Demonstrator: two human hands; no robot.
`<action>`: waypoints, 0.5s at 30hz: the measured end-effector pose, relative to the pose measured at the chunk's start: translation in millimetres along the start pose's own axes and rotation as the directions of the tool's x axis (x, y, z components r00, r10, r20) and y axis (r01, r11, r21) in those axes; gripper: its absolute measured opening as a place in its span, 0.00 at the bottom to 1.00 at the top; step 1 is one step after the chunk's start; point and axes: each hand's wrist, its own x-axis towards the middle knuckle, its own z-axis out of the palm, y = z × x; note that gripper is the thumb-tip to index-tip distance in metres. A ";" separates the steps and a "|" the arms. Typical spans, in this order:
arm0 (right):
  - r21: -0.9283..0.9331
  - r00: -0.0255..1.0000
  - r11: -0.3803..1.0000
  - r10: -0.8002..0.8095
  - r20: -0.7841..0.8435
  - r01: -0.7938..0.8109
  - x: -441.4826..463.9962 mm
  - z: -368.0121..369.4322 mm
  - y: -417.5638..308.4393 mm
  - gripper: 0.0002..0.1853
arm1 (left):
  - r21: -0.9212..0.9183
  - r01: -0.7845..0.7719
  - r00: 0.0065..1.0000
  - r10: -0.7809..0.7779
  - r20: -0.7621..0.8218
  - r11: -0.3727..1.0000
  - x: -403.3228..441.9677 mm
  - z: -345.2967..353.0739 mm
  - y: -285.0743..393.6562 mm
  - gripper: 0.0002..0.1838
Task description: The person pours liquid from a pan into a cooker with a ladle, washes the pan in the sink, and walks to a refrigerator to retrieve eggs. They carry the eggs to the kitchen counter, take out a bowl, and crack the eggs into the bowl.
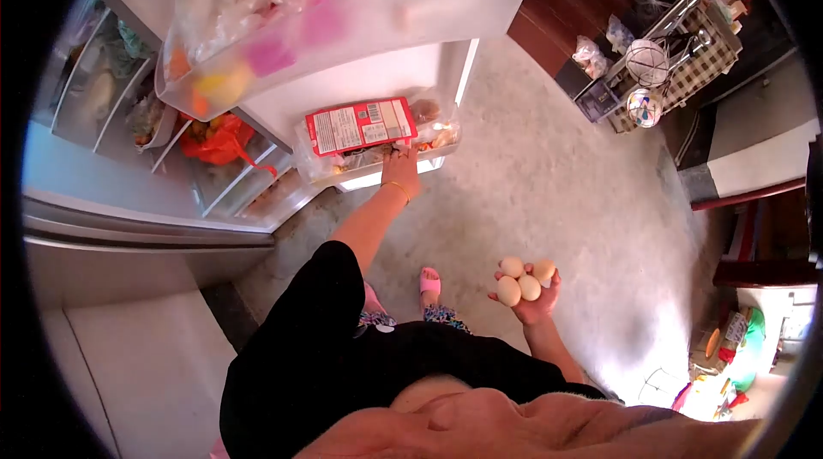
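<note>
Several pale eggs (529,288) rest in my right hand (538,309), its fingers curled up around them. My left hand (399,169) reaches to the lower door shelf (441,150) of the open fridge. Its fingertips are at the lower edge of a red and white labelled package (362,126), over clear plastic bags; what they hold, if anything, is hidden. The package lies across the top of the shelf's contents.
The upper door bin (386,39) holds bagged items. Inside the fridge at the left hangs a red plastic bag (219,140). A checkered cloth (699,69) with wire baskets is at the upper right, and bright bags (750,348) are at the lower right.
</note>
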 end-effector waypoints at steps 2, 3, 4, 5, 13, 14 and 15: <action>0.019 0.996 0.997 -0.082 0.030 0.081 -11.2 9.8 -6.1 0.31 | 0.034 -0.029 0.999 0.028 0.041 0.999 -4.0 10.4 -8.5 0.32; 0.040 0.993 0.992 -0.122 0.012 0.121 -17.5 18.1 -8.4 0.30 | 0.053 -0.050 0.997 0.047 0.055 0.997 -4.4 17.3 -12.0 0.33; 0.046 0.987 0.986 -0.159 0.024 0.158 -22.1 18.9 -10.5 0.29 | 0.091 -0.048 0.997 0.042 0.064 0.995 -10.1 20.3 -12.9 0.32; 0.053 0.980 0.979 -0.199 0.032 0.197 -28.8 18.4 -12.2 0.29 | 0.126 -0.065 0.997 0.060 0.041 0.990 -16.6 27.3 -16.4 0.32; 0.019 0.939 0.939 -0.343 0.023 0.342 -72.2 37.2 25.7 0.29 | 0.086 -0.244 0.968 0.237 0.085 0.966 -112.8 41.6 -67.9 0.34; 0.035 0.938 0.937 -0.347 0.003 0.347 -77.0 39.0 29.9 0.29 | 0.118 -0.268 0.963 0.261 0.067 0.956 -127.6 44.9 -78.6 0.34; 0.042 0.937 0.936 -0.350 0.008 0.349 -81.1 40.3 37.0 0.29 | 0.131 -0.281 0.959 0.281 0.020 0.951 -143.0 52.3 -91.3 0.35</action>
